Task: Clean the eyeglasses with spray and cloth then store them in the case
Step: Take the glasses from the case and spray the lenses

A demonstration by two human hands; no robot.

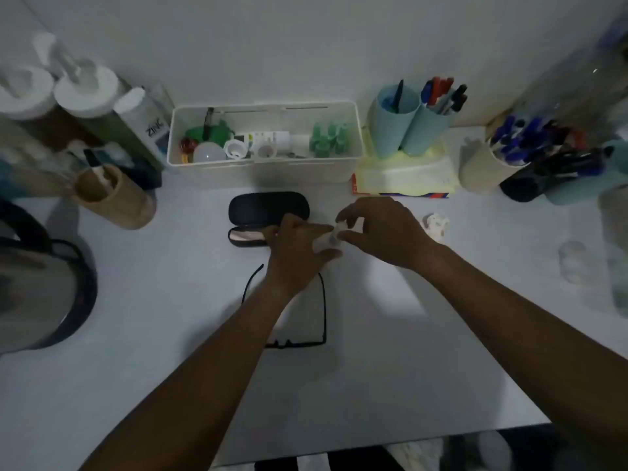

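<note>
Holding a small pale spray bottle (328, 240) in our left hand (299, 253), fingers wrapped round it, while our right hand (380, 229) pinches its top end — long axis tilted toward 1 o'clock. Eyeglasses (323, 311) lie flat on the table (424, 368) at 6 o'clock of the hands, temples unfolded toward 12 — left hand nearer. Case (268, 209) sits open at 11 o'clock.

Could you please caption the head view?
Both hands hold a small spray bottle above eyeglasses near an open case.
</note>
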